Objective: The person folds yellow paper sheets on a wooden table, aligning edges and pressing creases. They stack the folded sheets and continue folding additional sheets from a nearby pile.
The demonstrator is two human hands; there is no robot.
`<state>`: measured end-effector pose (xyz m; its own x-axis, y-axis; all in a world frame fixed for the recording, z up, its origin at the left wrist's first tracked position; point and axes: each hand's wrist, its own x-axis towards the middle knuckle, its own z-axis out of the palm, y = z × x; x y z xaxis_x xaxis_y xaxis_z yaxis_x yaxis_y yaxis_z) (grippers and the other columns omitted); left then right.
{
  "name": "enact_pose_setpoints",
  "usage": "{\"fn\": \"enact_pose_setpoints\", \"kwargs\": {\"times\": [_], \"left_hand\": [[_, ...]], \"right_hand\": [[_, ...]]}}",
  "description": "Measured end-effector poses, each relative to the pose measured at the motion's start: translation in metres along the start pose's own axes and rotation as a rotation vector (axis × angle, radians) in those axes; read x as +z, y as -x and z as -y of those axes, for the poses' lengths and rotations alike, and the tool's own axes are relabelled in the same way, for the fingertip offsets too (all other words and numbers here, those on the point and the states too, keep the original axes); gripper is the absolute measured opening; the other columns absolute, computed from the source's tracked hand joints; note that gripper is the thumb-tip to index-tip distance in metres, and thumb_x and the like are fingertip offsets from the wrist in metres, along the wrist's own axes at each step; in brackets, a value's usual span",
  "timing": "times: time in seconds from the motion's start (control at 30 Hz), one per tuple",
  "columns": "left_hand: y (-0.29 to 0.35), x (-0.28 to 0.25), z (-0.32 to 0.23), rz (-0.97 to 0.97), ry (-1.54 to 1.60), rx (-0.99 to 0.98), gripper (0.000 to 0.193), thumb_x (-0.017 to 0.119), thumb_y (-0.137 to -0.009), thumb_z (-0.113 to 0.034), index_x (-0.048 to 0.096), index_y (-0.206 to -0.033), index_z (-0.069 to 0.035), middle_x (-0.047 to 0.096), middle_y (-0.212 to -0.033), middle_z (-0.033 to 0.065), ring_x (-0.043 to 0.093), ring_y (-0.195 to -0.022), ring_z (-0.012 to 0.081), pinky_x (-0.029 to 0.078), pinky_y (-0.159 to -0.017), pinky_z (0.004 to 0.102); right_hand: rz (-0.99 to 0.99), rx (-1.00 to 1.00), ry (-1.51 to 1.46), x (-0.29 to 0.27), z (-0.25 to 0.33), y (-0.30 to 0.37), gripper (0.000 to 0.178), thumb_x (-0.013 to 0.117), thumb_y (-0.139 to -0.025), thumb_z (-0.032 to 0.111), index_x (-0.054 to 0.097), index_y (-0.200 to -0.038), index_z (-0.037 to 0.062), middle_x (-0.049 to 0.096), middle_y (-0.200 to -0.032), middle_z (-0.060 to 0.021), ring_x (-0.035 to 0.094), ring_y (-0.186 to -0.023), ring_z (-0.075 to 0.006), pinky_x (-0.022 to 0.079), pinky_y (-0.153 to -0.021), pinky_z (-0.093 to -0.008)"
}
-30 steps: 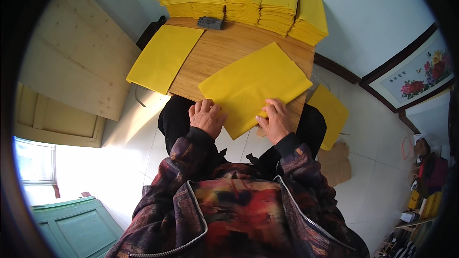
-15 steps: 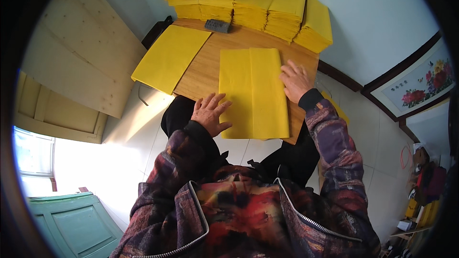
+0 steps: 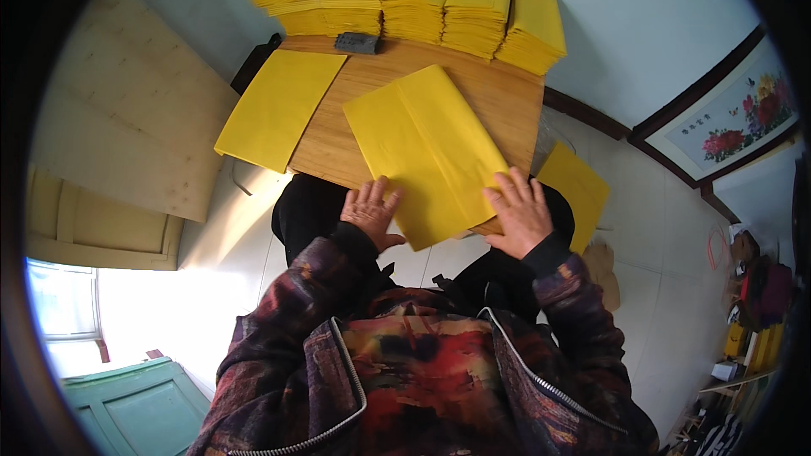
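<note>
A folded yellow paper sheet (image 3: 427, 148) lies slantwise over the wooden table (image 3: 325, 156), its near corner reaching past the table's edge towards me. A lengthwise fold line runs down its face. My left hand (image 3: 369, 213) rests by its lower left edge, fingers spread and the palm down. On the opposite side, my right hand (image 3: 519, 213) touches the lower right edge with its fingertips, the fingers stretched out. Neither hand grips the paper. To the left, another flat yellow piece (image 3: 283, 110) lies at the table's edge.
Several tall stacks of folded yellow paper (image 3: 414, 8) line the table's back. In front of them sits a dark grey block (image 3: 357, 43). More yellow paper (image 3: 579, 190) is at the right, beyond the table. A framed flower picture (image 3: 726, 122) leans by the wall.
The yellow sheet has turned counterclockwise from straight to slanted. My right hand has come down its right edge, closer to me; my left hand has barely moved.
</note>
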<state>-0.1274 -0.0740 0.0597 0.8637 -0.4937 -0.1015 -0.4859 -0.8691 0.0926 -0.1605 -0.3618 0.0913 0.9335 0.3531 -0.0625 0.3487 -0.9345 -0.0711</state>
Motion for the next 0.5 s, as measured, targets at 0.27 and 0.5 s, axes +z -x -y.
{"fn": "enact_pose_setpoints", "kwargs": {"times": [0.27,0.5], "left_hand": [[0.001,-0.006,-0.053,-0.033,0.172,0.123,0.074,0.074,-0.068,-0.031,0.044,-0.134,-0.018,0.045,-0.126,0.0111,0.044,-0.118,0.0293,0.034,-0.096,0.0435],[-0.043,-0.028,0.024,-0.193,0.22,0.122,0.047,0.067,-0.075,-0.02,0.057,-0.121,-0.018,0.05,-0.127,0.0055,0.045,-0.12,0.0264,0.037,-0.096,0.0448]], "right_hand": [[0.044,0.088,-0.057,-0.018,-0.012,0.015,0.081,0.076,-0.067,0.035,0.043,-0.138,0.0175,0.03,-0.148,-0.0098,0.016,-0.141,-0.0328,0.018,-0.112,-0.0541],[-0.503,0.097,-0.469,0.007,-0.047,0.001,0.055,0.066,-0.081,0.018,0.045,-0.129,-0.0005,0.042,-0.137,-0.0218,0.039,-0.128,-0.0382,0.033,-0.106,-0.0421]]}}
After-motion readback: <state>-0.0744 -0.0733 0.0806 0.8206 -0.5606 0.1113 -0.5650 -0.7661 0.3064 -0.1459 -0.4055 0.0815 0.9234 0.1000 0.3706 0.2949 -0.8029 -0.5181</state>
